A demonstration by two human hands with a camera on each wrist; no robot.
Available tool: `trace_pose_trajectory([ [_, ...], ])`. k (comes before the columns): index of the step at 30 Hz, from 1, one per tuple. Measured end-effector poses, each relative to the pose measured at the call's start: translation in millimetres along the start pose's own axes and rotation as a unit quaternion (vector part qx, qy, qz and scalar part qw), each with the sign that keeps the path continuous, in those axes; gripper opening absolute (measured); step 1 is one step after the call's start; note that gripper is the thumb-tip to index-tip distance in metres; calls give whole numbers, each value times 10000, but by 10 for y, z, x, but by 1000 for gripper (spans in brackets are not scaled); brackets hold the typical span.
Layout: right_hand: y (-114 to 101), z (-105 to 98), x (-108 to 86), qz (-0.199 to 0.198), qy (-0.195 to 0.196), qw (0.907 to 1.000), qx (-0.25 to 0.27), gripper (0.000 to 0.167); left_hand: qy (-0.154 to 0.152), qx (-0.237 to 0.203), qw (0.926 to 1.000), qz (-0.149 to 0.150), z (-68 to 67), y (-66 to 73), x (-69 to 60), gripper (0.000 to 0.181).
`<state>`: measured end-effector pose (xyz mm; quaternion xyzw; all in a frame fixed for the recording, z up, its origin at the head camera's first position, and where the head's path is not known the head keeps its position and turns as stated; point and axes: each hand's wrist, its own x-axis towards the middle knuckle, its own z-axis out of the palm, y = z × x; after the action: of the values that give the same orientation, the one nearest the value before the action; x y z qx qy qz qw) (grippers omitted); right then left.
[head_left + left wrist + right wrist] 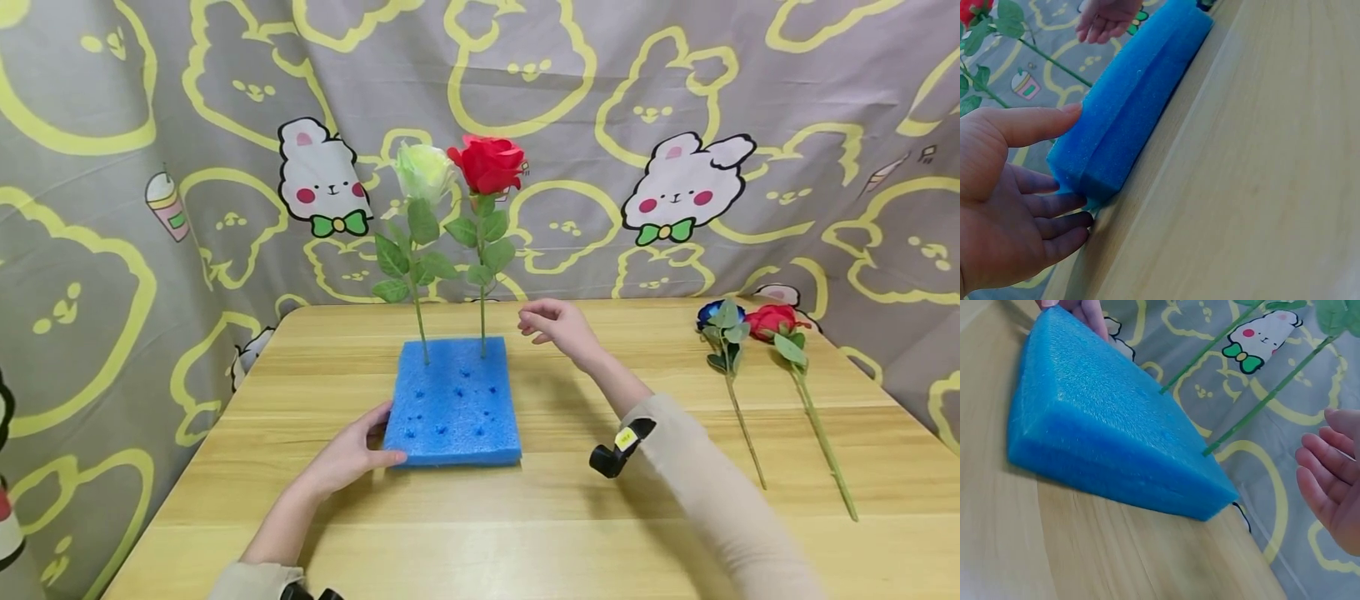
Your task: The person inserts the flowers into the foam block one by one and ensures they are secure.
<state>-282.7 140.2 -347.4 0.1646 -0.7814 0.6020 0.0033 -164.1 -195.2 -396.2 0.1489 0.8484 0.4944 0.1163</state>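
Currently, the blue foam block (453,425) lies flat on the wooden table (480,533), with a whitish-green rose (423,171) and a red rose (491,165) standing in its far part. The left hand (347,457) is spread about the block's near left corner, thumb touching the near edge and almost straight fingers along the left side. The right hand (558,332) hangs in the air just right of the red rose's stem, relaxed, its fingers loosely bent and clear of the stem. Small holes (rather ragged ones) dot the foam's top. Farther right, a dark blue rose (722,315) and a second red bloom (772,321) lie side by side.
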Motion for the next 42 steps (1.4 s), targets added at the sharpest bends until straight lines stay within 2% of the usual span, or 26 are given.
trace_pose_trajectory([
  [9,-62,-299,-289,105,124,9999,-31,33,23,50,10000,-21,0,10,-11,86],
  [22,-65,-836,-735,216,503,9981,-279,44,8,26,10000,23,-12,7,7,85],
  [26,-37,-1021,-881,229,707,9965,-382,37,-3,94,10000,9,-10,12,-4,86],
  [32,52,-1320,-1116,161,1049,9943,-79,11,15,157,9999,50,-10,10,-5,85],
  [42,229,-1783,-1549,265,1271,9903,503,17,27,61,9999,76,-1,3,6,83],
])
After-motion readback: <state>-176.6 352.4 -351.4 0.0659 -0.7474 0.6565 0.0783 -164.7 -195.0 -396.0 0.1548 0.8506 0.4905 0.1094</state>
